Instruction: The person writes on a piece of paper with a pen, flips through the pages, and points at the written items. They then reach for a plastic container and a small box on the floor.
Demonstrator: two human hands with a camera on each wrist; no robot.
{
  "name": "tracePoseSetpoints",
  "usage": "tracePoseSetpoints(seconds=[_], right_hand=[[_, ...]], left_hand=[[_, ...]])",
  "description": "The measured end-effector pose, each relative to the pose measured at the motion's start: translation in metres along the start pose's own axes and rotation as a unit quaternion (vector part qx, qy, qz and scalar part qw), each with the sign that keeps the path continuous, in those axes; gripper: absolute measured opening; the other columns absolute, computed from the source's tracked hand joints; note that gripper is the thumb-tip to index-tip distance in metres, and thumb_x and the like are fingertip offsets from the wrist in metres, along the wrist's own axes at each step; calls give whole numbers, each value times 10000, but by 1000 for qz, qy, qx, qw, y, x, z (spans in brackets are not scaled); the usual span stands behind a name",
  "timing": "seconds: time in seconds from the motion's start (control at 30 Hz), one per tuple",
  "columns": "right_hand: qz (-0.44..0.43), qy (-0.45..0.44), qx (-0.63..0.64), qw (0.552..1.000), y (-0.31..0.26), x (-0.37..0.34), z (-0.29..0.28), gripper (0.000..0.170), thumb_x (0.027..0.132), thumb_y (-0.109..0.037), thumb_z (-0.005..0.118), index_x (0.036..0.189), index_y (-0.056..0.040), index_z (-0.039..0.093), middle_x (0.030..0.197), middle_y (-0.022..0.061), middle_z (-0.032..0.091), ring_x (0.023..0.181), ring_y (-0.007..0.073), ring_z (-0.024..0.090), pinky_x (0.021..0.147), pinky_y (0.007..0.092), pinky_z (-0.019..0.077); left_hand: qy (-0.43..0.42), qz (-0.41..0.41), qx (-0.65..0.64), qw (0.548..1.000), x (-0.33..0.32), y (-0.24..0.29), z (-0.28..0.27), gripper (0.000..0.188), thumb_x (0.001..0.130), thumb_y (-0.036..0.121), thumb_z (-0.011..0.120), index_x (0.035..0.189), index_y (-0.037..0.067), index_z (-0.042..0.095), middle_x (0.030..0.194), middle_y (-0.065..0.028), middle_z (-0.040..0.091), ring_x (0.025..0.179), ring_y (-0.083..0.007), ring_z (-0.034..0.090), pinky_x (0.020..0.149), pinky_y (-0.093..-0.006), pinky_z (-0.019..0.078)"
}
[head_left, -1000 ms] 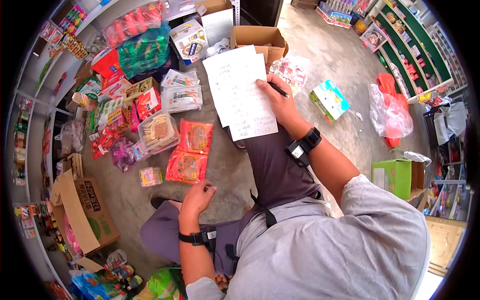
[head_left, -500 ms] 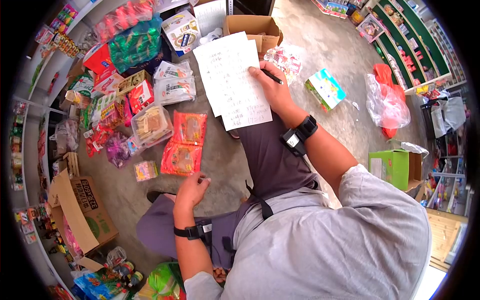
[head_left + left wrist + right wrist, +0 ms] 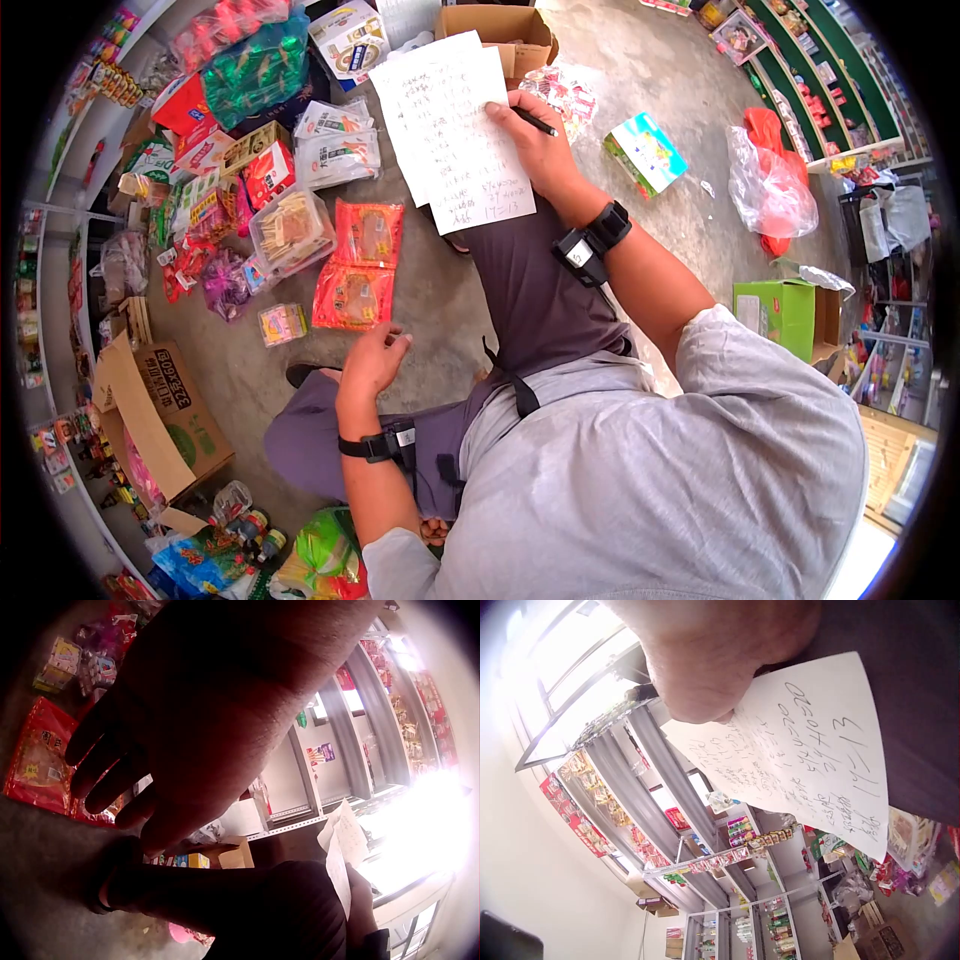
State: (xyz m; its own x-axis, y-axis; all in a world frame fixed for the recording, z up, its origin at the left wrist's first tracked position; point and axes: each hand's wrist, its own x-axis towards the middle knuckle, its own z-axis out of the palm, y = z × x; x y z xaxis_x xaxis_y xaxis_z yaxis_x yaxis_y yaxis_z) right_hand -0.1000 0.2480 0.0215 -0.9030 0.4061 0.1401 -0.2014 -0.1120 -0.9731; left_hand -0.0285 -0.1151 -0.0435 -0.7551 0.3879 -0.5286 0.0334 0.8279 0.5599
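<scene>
My right hand (image 3: pixel 540 150) grips two overlapping white sheets of paper (image 3: pixel 455 150), its thumb on top near their right edge. A black pen (image 3: pixel 543 125) sticks out from the same hand. Handwritten lines and sums cover the paper (image 3: pixel 817 750) in the right wrist view. My left hand (image 3: pixel 375 362) hovers by the near edge of two red snack packets (image 3: pixel 360 235) on the floor, loosely bent and holding nothing. In the left wrist view its fingers (image 3: pixel 97 769) hang relaxed, overlapping the packets.
Left of the packets stand a clear tub of sticks (image 3: pixel 292 235) and a small packet (image 3: pixel 283 324). An opened carton (image 3: pixel 165 420) lies at the left, a green box (image 3: pixel 775 315) at the right. Stocked shelves (image 3: pixel 820 80) line the sides.
The head view has shifted, so the floor goods sit further up and left in it. My right hand still holds the papers and pen; my left stays beside the red packets.
</scene>
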Motion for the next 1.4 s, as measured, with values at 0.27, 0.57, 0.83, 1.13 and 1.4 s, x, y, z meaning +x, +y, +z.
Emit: tracePoseSetpoints(seconds=[0.27, 0.57, 0.83, 1.13, 1.4], right_hand=[[5, -3, -5, 1000, 1, 2, -1, 153, 954, -178, 672, 971, -26, 671, 848, -8, 659, 753, 61, 582, 681, 227, 477], [16, -3, -21, 1000, 0, 1, -2, 150, 957, -176, 664, 956, -26, 668, 832, -8, 656, 733, 58, 576, 663, 226, 468], [-2, 1, -22, 1000, 1, 2, -2, 152, 956, -173, 661, 943, -21, 664, 819, -10, 654, 730, 57, 575, 661, 228, 465], [22, 4, 5, 1000, 2, 1, -1, 160, 950, -185, 668, 950, -26, 664, 831, -3, 659, 733, 66, 591, 661, 236, 479], [28, 2, 8, 1000, -3, -1, 0, 160, 956, -180, 656, 946, -20, 666, 834, 4, 656, 737, 70, 593, 673, 236, 482]], left_hand=[[2, 1, -2, 1000, 0, 1, 0, 427, 898, 359, 656, 1160, 23, 669, 1030, -205, 715, 989, -367, 679, 875, -431, 516], [-3, -7, 5, 1000, -1, 5, -2, 424, 894, 356, 659, 1158, 24, 673, 1036, -202, 718, 997, -365, 680, 879, -429, 517], [5, 3, 6, 1000, 0, 0, 0, 428, 891, 359, 661, 1161, 27, 676, 1038, -211, 716, 997, -368, 681, 881, -434, 519], [5, 0, 8, 1000, -4, 5, -3, 423, 892, 360, 659, 1148, 25, 681, 1034, -210, 714, 997, -371, 678, 884, -436, 517], [7, 9, 10, 1000, -2, -1, 0, 430, 893, 369, 658, 1157, 30, 674, 1039, -201, 714, 1006, -366, 676, 886, -436, 515]])
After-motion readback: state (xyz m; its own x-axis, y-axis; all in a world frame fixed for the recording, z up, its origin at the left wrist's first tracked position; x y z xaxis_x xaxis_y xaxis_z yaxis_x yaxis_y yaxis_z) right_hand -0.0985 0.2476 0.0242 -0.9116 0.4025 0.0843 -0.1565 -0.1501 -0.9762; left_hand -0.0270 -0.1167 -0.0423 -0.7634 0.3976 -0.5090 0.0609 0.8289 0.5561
